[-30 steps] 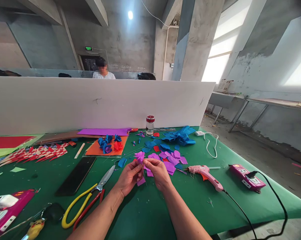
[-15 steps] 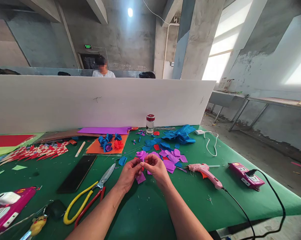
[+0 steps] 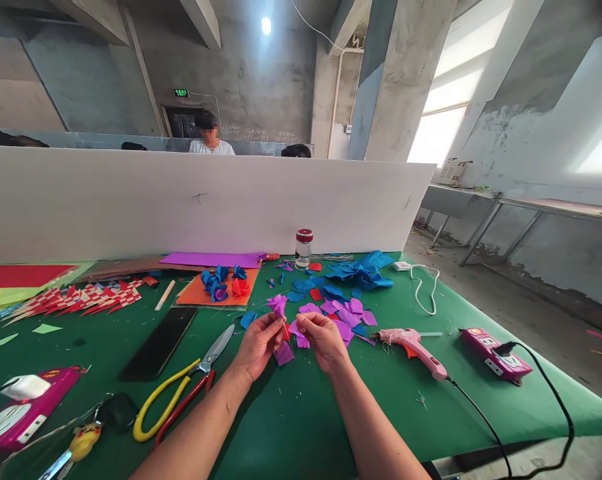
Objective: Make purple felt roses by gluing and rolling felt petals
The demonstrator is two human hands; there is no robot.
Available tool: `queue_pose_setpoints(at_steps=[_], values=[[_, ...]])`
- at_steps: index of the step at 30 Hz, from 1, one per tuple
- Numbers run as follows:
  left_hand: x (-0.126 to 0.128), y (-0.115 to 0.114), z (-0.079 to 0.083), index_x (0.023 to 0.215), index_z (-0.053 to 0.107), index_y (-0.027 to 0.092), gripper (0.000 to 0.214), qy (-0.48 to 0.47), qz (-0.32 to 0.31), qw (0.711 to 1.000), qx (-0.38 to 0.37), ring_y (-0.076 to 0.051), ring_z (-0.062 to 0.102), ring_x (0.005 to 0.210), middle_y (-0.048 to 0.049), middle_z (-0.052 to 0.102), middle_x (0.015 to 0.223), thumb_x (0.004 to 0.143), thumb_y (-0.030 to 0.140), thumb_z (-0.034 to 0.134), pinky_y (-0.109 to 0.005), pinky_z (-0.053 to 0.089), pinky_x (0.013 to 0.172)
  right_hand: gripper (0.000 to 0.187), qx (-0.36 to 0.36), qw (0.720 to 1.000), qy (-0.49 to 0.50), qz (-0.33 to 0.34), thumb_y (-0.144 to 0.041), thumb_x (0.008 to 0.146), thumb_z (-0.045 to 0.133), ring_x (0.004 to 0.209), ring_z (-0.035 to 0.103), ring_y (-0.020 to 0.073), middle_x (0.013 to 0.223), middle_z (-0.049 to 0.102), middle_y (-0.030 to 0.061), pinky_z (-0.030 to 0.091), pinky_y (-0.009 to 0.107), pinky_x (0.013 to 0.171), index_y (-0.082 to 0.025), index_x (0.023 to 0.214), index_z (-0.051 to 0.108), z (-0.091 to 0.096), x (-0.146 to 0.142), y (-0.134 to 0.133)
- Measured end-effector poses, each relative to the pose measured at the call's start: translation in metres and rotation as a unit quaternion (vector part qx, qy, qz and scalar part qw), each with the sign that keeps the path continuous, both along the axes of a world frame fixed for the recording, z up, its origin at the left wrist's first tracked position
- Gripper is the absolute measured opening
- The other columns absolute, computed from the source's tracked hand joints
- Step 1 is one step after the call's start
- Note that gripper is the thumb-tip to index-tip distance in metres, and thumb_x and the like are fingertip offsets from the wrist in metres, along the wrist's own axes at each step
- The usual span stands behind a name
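My left hand (image 3: 262, 341) pinches a purple paper flower (image 3: 277, 305) low down, the bloom rising above its fingertips and what looks like a thin wire stem running below. A short gap to the right, my right hand (image 3: 323, 337) is closed at thumb and finger; whatever is between them is too small to make out. Purple paper petals (image 3: 349, 316) lie loose behind and beside the right hand, with a few red and blue pieces among them. One purple paper piece (image 3: 283, 354) rests on the green table just under the left hand.
Scissors (image 3: 208, 360) and a black phone (image 3: 158, 343) lie left. A pink glue gun (image 3: 415, 348) and a corded magenta power strip (image 3: 495, 357) lie right. Finished paper flowers (image 3: 215, 283) sit on orange paper. A red-lidded jar (image 3: 303, 250) stands before the white board (image 3: 251, 213).
My hands were together at the purple flower and have come apart, the right one moving to the right. The flower now shows more clearly above my left fingers. The view has shifted slightly.
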State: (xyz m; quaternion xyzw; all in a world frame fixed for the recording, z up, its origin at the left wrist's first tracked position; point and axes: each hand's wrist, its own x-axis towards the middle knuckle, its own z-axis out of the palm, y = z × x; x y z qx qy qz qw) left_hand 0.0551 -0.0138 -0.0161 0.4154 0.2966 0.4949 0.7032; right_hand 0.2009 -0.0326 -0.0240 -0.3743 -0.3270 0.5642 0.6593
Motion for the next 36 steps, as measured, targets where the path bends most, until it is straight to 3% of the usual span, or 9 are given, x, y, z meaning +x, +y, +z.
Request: queue_pose_setpoints(at_steps=[5, 9, 12, 16, 21, 25, 31, 36], values=[[0.001, 0.0, 0.0, 0.075, 0.065, 0.015, 0.031, 0.038, 0.048, 0.998, 0.01, -0.005, 0.041, 0.044, 0.0058, 0.051, 0.051, 0.061, 0.035, 0.083, -0.019, 0.028, 0.043, 0.027, 0.039, 0.995, -0.086, -0.03, -0.044, 0.064, 0.079, 0.057, 0.055, 0.0123, 0.06, 0.063, -0.0005, 0.044, 0.027, 0.062, -0.018, 0.067, 0.071, 0.0, -0.002, 0.0], [0.003, 0.005, -0.006, 0.073, 0.067, 0.015, 0.032, 0.081, 0.094, 0.992, 0.028, -0.006, 0.039, 0.043, 0.0059, 0.051, 0.049, 0.059, 0.038, 0.083, -0.02, 0.026, 0.043, 0.031, 0.086, 0.962, -0.238, -0.107, -0.049, 0.079, 0.064, 0.068, 0.062, 0.0184, 0.073, 0.071, 0.0037, 0.046, 0.031, 0.069, -0.021, 0.085, 0.076, 0.001, -0.009, -0.002], [0.004, 0.007, -0.011, 0.072, 0.07, 0.015, 0.033, 0.102, 0.113, 0.987, 0.043, -0.006, 0.037, 0.042, 0.0053, 0.051, 0.048, 0.057, 0.041, 0.084, -0.021, 0.023, 0.042, 0.023, 0.113, 0.935, -0.307, -0.137, -0.04, 0.077, 0.068, 0.075, 0.061, 0.0192, 0.082, 0.071, 0.0043, 0.046, 0.031, 0.071, -0.024, 0.09, 0.077, 0.003, -0.016, -0.006], [0.005, 0.006, -0.012, 0.07, 0.072, 0.017, 0.028, 0.137, 0.129, 0.98, 0.07, -0.008, 0.037, 0.042, 0.0035, 0.053, 0.049, 0.057, 0.038, 0.084, -0.021, 0.023, 0.042, 0.016, 0.108, 0.92, -0.342, -0.159, -0.035, 0.071, 0.074, 0.068, 0.057, 0.0167, 0.075, 0.067, 0.0026, 0.045, 0.03, 0.067, -0.022, 0.081, 0.077, 0.003, -0.02, -0.007], [0.006, 0.002, -0.008, 0.063, 0.074, 0.019, 0.007, 0.237, 0.183, 0.938, 0.172, -0.014, 0.05, 0.052, -0.0021, 0.063, 0.057, 0.062, 0.024, 0.079, -0.023, 0.035, 0.05, 0.02, 0.065, 0.94, -0.308, -0.135, -0.039, 0.067, 0.074, 0.055, 0.05, 0.0131, 0.066, 0.064, 0.0003, 0.04, 0.027, 0.054, -0.019, 0.072, 0.074, -0.006, -0.019, -0.001], [0.008, -0.001, -0.007, 0.065, 0.075, 0.02, 0.008, 0.28, 0.176, 0.919, 0.215, -0.016, 0.054, 0.056, -0.0045, 0.067, 0.064, 0.066, 0.027, 0.078, -0.025, 0.039, 0.055, 0.029, 0.031, 0.973, -0.202, -0.103, -0.044, 0.064, 0.076, 0.054, 0.05, 0.0126, 0.06, 0.062, -0.0005, 0.04, 0.026, 0.053, -0.017, 0.075, 0.073, -0.009, -0.018, 0.004], [0.012, -0.005, -0.01, 0.076, 0.074, 0.016, 0.028, 0.213, 0.05, 0.969, 0.117, -0.01, 0.046, 0.041, 0.0015, 0.057, 0.051, 0.068, 0.043, 0.076, -0.022, 0.034, 0.042, 0.031, 0.024, 0.995, -0.066, -0.073, -0.044, 0.06, 0.08, 0.062, 0.055, 0.0132, 0.066, 0.066, -0.0005, 0.044, 0.026, 0.063, -0.018, 0.073, 0.072, -0.007, -0.018, 0.004], [0.013, -0.008, -0.006, 0.072, 0.068, 0.015, 0.031, 0.152, 0.031, 0.984, 0.088, -0.008, 0.047, 0.04, 0.0013, 0.063, 0.06, 0.068, 0.045, 0.075, -0.02, 0.037, 0.038, 0.029, 0.029, 0.998, -0.057, -0.001, -0.044, 0.063, 0.079, 0.053, 0.046, 0.009, 0.055, 0.057, -0.0037, 0.036, 0.023, 0.054, -0.017, 0.07, 0.072, -0.003, -0.017, 0.001]])
